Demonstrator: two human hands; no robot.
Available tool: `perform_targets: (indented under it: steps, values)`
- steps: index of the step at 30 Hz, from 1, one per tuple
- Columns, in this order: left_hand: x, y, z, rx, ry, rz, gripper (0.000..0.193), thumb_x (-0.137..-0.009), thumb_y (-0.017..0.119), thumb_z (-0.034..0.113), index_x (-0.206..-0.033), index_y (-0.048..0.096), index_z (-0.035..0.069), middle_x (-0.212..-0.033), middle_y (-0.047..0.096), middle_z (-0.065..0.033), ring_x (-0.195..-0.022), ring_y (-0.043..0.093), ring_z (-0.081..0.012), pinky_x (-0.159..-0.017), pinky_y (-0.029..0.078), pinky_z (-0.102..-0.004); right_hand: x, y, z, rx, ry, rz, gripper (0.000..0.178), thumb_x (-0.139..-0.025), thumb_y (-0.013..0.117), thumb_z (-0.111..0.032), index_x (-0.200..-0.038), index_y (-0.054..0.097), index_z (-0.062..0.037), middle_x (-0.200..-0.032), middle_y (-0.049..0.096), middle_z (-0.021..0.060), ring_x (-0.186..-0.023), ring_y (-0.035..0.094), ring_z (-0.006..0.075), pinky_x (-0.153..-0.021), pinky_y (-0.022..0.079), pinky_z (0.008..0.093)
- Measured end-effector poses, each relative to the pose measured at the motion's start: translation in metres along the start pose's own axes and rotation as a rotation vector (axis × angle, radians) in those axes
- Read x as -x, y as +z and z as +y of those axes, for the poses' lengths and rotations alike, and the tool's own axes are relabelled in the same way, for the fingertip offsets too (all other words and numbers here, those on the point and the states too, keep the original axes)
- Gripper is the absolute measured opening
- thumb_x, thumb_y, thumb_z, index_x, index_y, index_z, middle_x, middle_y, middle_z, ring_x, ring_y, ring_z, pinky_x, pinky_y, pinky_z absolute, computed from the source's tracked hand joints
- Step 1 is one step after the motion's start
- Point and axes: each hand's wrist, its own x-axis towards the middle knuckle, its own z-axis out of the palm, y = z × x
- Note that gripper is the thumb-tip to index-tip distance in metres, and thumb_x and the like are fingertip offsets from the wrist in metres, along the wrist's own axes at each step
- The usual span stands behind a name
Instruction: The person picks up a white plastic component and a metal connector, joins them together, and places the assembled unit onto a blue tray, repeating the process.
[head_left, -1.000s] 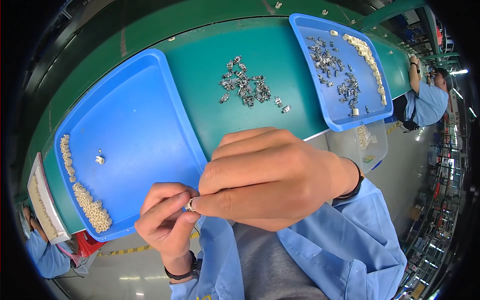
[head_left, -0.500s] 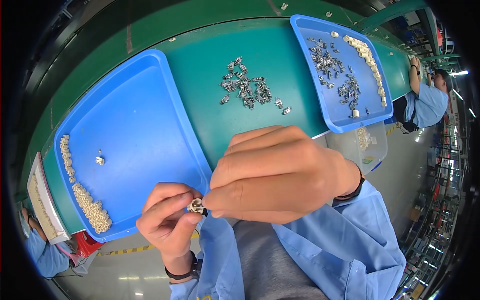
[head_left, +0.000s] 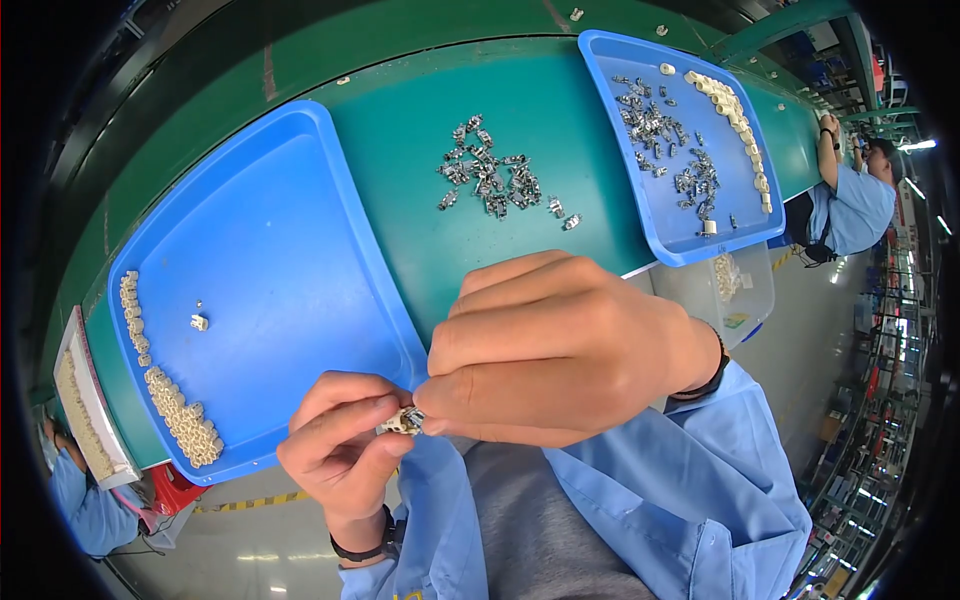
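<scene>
My left hand (head_left: 340, 445) is closed, pinching a small cream socket-like housing (head_left: 395, 425) between thumb and fingers. From the right, my right hand (head_left: 570, 350) reaches across with its thumb and fingertips pressed together on a small silvery metal clip (head_left: 415, 415) at the housing's end. My right fingertips partly cover the clip, so how deep it sits cannot be made out. Both hands meet in front of my body, near the close right corner of the large blue tray (head_left: 270, 220).
Cream housings (head_left: 185, 420) line that tray's left side. Loose metal clips (head_left: 495, 175) lie on the green table (head_left: 400, 100). Another blue tray (head_left: 690, 245) holds clips and cream cylinders. Below it is a clear bin (head_left: 755, 285). A person (head_left: 850, 205) works at far right.
The housing has turned in my left fingers; its open end faced up before and now its side shows. Both hands have shifted slightly to the right.
</scene>
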Motion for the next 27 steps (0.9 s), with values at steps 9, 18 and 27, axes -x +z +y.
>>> perform_targets:
  steps: [9, 18, 27]
  values:
    - [0.003, 0.002, -0.003, 0.108, -0.053, 0.014, 0.031, -0.081, 0.087, 0.007, -0.107, 0.075, -0.004, -0.098, 0.07, -0.0195, -0.08, 0.069, -0.0225, -0.066, 0.056, -0.0314, 0.0, 0.008, -0.004, 0.107, -0.063, 0.034, 0.015, -0.079, 0.08, -0.008, -0.089, 0.072, 0.0003, -0.083, 0.062, 0.0068, -0.062, 0.059, 0.0169, -0.055, 0.046, 0.0297]
    - [0.008, 0.008, -0.016, 0.518, -0.151, 0.061, 0.03, -0.079, 0.088, 0.003, -0.107, 0.077, 0.0, -0.096, 0.069, -0.0185, -0.08, 0.069, -0.0225, -0.065, 0.054, -0.0308, 0.012, 0.034, 0.001, -0.063, -0.069, 0.299, 0.017, -0.076, 0.08, 0.0, -0.091, 0.073, 0.0045, -0.082, 0.064, 0.0086, -0.06, 0.059, 0.0177, -0.054, 0.047, 0.0305]
    - [0.009, 0.012, -0.011, 0.529, -0.217, 0.048, 0.026, -0.08, 0.087, 0.001, -0.105, 0.078, 0.0, -0.095, 0.069, -0.0178, -0.08, 0.07, -0.023, -0.067, 0.055, -0.0305, 0.014, 0.015, -0.01, 0.037, -0.035, 0.159, 0.016, -0.075, 0.079, 0.003, -0.09, 0.074, 0.0052, -0.08, 0.063, 0.0089, -0.058, 0.057, 0.0176, -0.052, 0.046, 0.0293]
